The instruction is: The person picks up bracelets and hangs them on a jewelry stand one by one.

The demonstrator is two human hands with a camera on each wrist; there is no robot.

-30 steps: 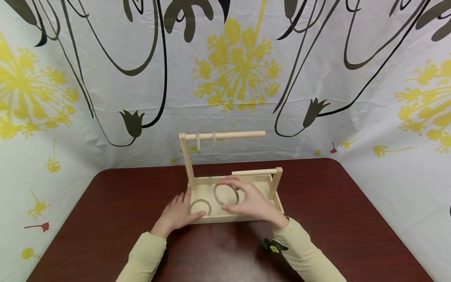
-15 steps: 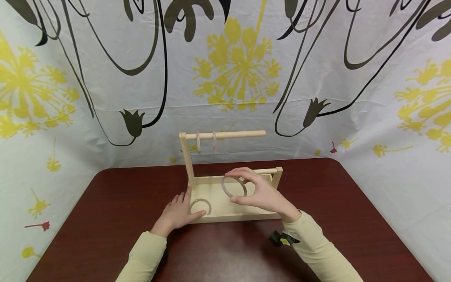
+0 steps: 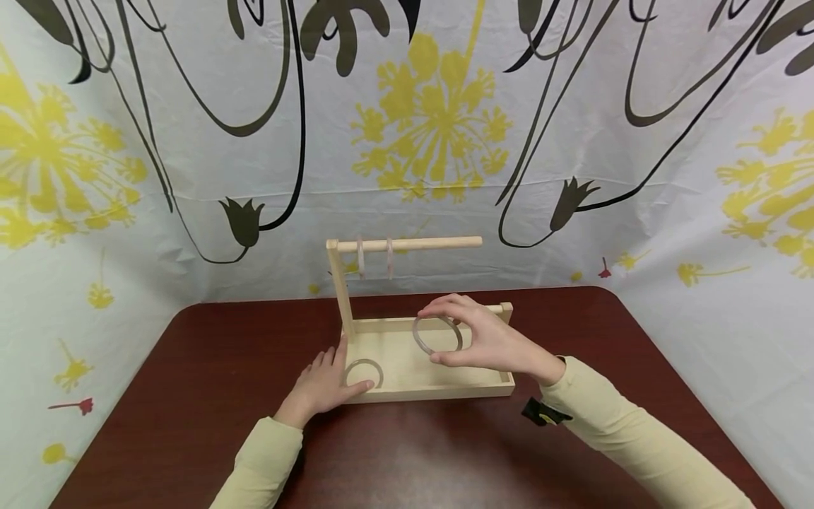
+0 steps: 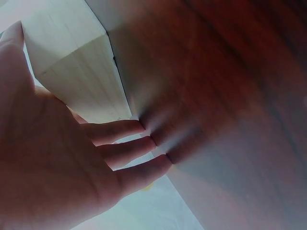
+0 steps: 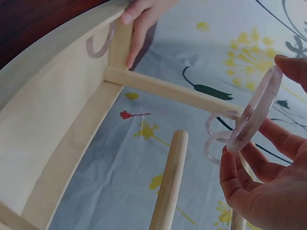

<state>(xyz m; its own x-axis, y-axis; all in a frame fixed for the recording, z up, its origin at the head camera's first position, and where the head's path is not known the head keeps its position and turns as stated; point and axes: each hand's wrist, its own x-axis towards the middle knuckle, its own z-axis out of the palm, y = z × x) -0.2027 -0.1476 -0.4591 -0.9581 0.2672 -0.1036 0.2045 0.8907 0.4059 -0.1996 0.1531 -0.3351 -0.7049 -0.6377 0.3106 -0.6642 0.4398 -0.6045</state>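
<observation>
My right hand (image 3: 492, 341) pinches a translucent, pale pinkish bangle (image 5: 256, 110) between thumb and fingers, raised above the light wooden tray (image 3: 403, 360). In the right wrist view the bangle is apart from the short rod (image 5: 171, 182), whose free end points up in the picture. My left hand (image 3: 320, 387) rests at the tray's left end, thumb over the front wall. In the left wrist view its fingers (image 4: 139, 151) reach down along the wood to the tabletop. Another bangle (image 3: 364, 361) lies inside the tray, close to the left thumb.
Two bangles (image 3: 391, 258) hang on the long upper rod (image 3: 439, 243), held by a tall post (image 3: 341, 293) at the tray's left. A short post (image 3: 506, 312) carries the lower rod at the right. Dark red table (image 3: 222, 382); patterned cloth (image 3: 407, 162) stands behind.
My right hand has moved right and slightly up with the bangle, and now covers most of the short rod in the head view. The left hand stays in place.
</observation>
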